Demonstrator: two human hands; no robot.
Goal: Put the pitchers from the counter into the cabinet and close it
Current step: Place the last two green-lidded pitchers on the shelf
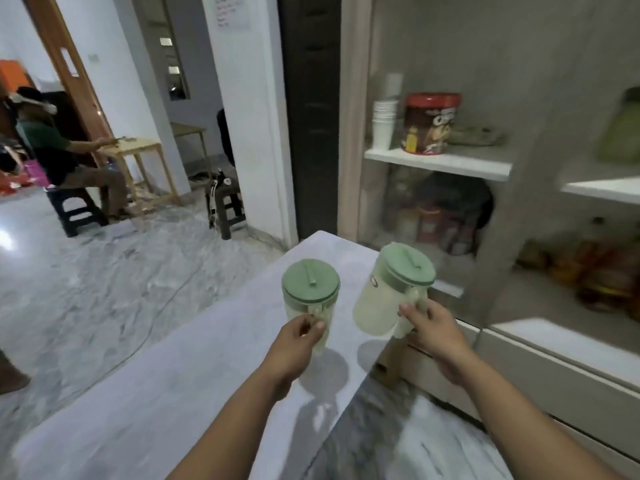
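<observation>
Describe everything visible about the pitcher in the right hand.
The right pitcher has a pale, translucent plastic-looking body, a round green lid with a small raised tab, and a small round sticker near its rim. It is tilted, lid leaning toward the cabinet, and lifted off the counter, its shadow lying below. The right hand grips its handle. It does not touch the other pitcher.

2 green-lidded pitchers: left pitcher (309,299) upright, right pitcher (391,292) tilted, over counter (173,393).

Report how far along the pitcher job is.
Done: a green pitcher already sits on the cabinet shelf. In hand: left hand holds the left pitcher, right hand the right pitcher, lifted and tilted. Left: shelve both, close the cabinet.
</observation>
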